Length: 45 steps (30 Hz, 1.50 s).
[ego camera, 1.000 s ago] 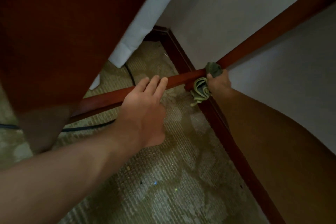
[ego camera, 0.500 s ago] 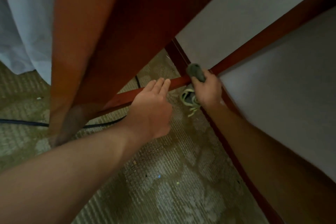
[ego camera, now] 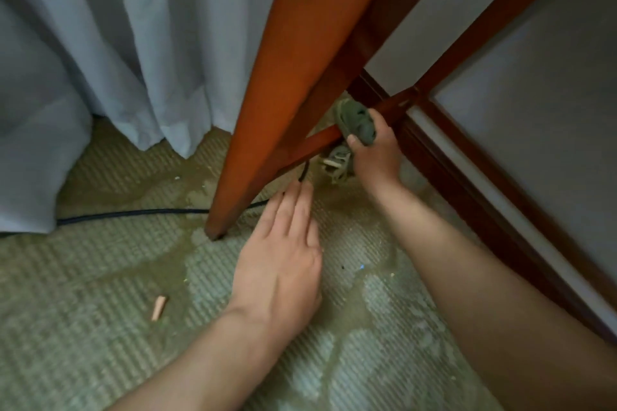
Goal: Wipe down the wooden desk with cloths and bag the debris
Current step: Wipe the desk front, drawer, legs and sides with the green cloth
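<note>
My right hand (ego camera: 375,153) grips a bunched grey-green cloth (ego camera: 357,122) wrapped over the desk's low red-brown crossbar (ego camera: 320,140), close to where the bar meets the front desk leg (ego camera: 267,103). Part of the cloth hangs below the bar. With its fingers straight, my left hand (ego camera: 283,253) lies flat over the carpet just in front of the leg's foot, holding nothing. Small crumbs lie scattered on the green carpet (ego camera: 100,310).
A pale curtain (ego camera: 110,43) hangs at the left down to the floor. A black cable (ego camera: 133,213) runs across the carpet behind the leg. A small tan peg-like piece (ego camera: 157,308) lies on the carpet. A dark wooden baseboard (ego camera: 467,183) and white wall stand at the right.
My left hand has come off the crossbar and drawn back toward me over the carpet. My right hand has slid the cloth along the bar toward the front leg. The view shifted left.
</note>
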Tool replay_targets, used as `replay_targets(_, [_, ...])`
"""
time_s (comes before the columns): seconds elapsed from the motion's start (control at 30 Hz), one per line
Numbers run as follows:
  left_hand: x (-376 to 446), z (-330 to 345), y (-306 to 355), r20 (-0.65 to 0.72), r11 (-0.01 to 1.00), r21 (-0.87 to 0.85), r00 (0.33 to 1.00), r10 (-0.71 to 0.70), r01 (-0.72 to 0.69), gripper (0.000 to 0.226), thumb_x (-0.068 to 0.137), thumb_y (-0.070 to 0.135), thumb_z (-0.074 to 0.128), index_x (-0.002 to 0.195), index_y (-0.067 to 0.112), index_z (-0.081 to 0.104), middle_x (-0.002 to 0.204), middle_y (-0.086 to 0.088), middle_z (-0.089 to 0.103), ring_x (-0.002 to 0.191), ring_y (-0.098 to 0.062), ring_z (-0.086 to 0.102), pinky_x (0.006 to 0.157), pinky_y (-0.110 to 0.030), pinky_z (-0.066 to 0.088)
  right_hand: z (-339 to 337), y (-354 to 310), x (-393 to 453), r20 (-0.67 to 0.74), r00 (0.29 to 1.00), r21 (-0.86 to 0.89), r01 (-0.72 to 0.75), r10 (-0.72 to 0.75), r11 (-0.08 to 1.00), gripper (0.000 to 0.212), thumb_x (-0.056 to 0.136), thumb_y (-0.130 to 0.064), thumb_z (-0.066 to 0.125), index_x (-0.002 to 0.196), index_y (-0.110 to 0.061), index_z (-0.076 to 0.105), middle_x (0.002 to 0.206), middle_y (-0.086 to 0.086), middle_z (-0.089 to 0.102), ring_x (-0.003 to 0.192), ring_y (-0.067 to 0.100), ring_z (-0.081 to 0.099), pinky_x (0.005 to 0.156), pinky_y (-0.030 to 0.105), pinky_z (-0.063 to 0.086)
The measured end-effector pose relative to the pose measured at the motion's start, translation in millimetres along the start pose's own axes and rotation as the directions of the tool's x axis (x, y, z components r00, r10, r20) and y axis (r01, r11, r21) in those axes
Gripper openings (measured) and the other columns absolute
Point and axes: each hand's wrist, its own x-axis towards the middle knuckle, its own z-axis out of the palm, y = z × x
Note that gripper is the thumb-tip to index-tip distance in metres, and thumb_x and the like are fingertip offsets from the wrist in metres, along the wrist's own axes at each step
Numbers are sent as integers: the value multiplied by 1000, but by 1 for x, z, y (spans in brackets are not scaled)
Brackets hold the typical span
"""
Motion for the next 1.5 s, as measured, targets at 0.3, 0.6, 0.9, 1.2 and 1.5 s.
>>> replay_targets(0.3, [-65,-7,-60,-261,989,-145,964,-49,12,49,78,8,59,123,-9,66,144,-29,53,139,-45,47,114,-56,42,27,-60,-145,131,983,386,65,-125,920,53,87,2,77,127,-32,63,123,-2,57,107,-18,55,103,8,42])
replay_targets(0.6, [-70,-64,-84,-400,990,-113,916,30,-82,81,79,6,65,155,-1,39,167,-17,29,157,-32,24,123,-54,31,-69,-134,-157,-195,979,714,100,60,692,43,90,-5,77,121,-34,69,113,-4,78,107,14,74,99,39,57])
replay_targets(0.9, [-83,-146,-105,-208,930,-367,976,-63,-18,69,93,15,54,159,21,34,160,0,43,140,-22,49,111,-36,43,-70,-136,-243,-47,962,160,275,-271,948,60,76,-4,78,128,-34,70,127,-13,64,108,9,66,90,42,56])
replay_targets(1.2, [-64,-262,-93,-457,940,-338,881,-121,-46,57,95,11,58,150,14,47,167,1,31,142,-17,44,108,-35,45,-135,-265,-174,-312,645,-490,520,-698,700,45,87,-17,66,131,-26,71,124,13,66,85,30,68,48,38,54])
replay_targets(1.5, [-50,-359,-49,-638,941,-41,734,233,-335,63,94,1,48,156,2,39,166,-15,32,156,-28,28,122,-44,36,-187,-272,-197,-222,729,-462,506,-647,728,41,77,-15,71,117,-25,73,113,8,66,74,29,69,40,34,47])
